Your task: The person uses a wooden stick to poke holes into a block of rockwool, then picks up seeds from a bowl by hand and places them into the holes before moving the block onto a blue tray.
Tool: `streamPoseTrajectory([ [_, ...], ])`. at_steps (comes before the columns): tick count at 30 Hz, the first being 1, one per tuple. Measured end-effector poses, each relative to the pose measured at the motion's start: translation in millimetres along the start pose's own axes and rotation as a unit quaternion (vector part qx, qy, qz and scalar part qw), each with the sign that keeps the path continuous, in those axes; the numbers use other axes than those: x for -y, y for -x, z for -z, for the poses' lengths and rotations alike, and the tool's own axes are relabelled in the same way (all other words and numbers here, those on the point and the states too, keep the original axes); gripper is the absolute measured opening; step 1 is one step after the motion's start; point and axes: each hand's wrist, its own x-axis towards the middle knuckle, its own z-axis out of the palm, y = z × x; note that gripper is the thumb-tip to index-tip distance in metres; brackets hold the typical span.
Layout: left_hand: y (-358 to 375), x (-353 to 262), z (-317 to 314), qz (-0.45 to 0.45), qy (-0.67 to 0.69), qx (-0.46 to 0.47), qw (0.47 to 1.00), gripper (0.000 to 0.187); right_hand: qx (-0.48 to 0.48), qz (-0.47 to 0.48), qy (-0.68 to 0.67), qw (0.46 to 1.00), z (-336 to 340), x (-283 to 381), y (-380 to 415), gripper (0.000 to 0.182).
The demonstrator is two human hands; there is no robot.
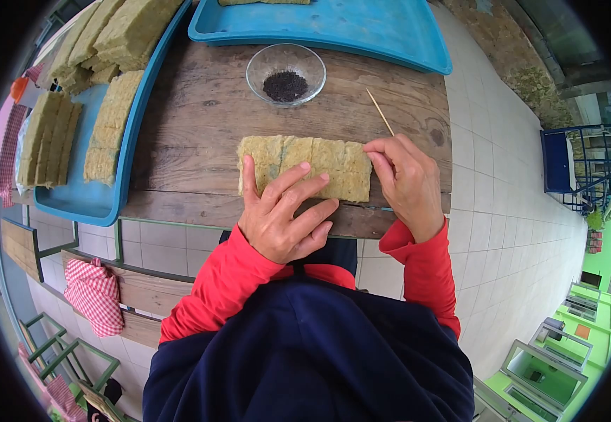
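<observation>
A yellowish rockwool slab (305,167), scored into small blocks, lies on the wooden table in front of me. My left hand (281,214) rests with spread fingers on its front left part. At the slab's right edge, the thumb and index finger of my right hand (411,176) come together in a pinch; what is between them is hidden. A thin wooden stick (379,111) extends from behind that hand, and whether the hand holds it cannot be seen. Beyond the slab stands a glass bowl (286,74) with small dark seeds (285,86) in it.
A blue tray (126,158) at left carries several rockwool slabs (112,126). Another blue tray (333,35) lies across the table's far side, with a slab piece at its far edge. A wooden bench (147,288) with a red checked cloth (93,295) is at lower left.
</observation>
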Motion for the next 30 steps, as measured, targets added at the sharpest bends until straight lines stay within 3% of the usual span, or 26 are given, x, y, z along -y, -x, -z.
streamPoseTrajectory([
  [4,0,0,1,0.002,-0.001,0.005,1.0,0.025,-0.04,-0.031,-0.012,0.999,9,-7,-2,0.003],
  [6,0,0,0,0.002,0.0,0.007,1.0,0.026,-0.029,-0.11,0.029,0.993,17,-11,-1,0.003],
  [12,-3,-3,-1,0.01,-0.011,0.036,0.999,0.032,0.042,-0.066,-0.019,0.997,17,1,1,0.002],
  [19,-4,-3,1,0.013,-0.019,0.062,0.998,0.038,0.029,-0.044,-0.024,0.998,4,4,1,0.004],
  [28,-4,-3,2,0.017,-0.013,0.068,0.997,0.038,-0.018,-0.094,0.005,0.995,15,-8,3,0.005],
  [30,-4,-3,2,0.011,-0.013,0.067,0.998,0.038,0.006,-0.145,0.086,0.986,18,-18,4,0.007],
])
